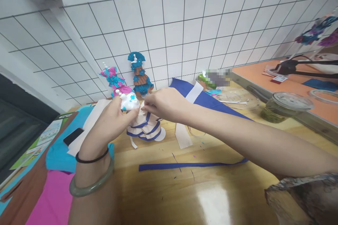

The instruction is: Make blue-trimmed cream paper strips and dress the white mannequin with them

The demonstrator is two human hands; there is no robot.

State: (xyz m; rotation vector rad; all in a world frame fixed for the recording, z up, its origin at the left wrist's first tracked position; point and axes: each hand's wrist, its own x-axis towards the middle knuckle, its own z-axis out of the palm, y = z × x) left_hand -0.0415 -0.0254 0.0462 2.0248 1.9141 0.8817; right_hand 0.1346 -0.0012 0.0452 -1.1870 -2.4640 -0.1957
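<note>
Wall (171,24) of white tile with dark grout lines is rising behind a ruffled figure (144,123), which both hands are steadying over a glossy wooden table (224,154); light is reflecting off the wood in front of it. An orange surface (245,72) is stretching well to the figure's right. A dark blue sheet (211,102) is spreading just right of the figure, partly under the right arm, while turquoise (59,154), brown (26,190) and pink (52,197) papers are lying to its left. Far left of the figure, a green-and-white printed sheet (43,142) is showing lettering too small to read.

Cream tiers edged in blue are circling the figure. The left hand (113,119) is wrapping thumb and fingers around its white top (130,102), and the right hand (169,104) is pinching cream paper just beside that top, fingertips together.

Two decorated pieces, brown-and-teal (139,77) and pink-and-teal (116,79), are standing behind the figure. A lidded clear container (286,107) is sitting well to its right. A dark phone (73,136) is lying left of the figure. Far right of it, a red-and-white card (279,79) is bearing print too small to read. Tiny scraps (194,156) are dotting the wood in front of the figure.
</note>
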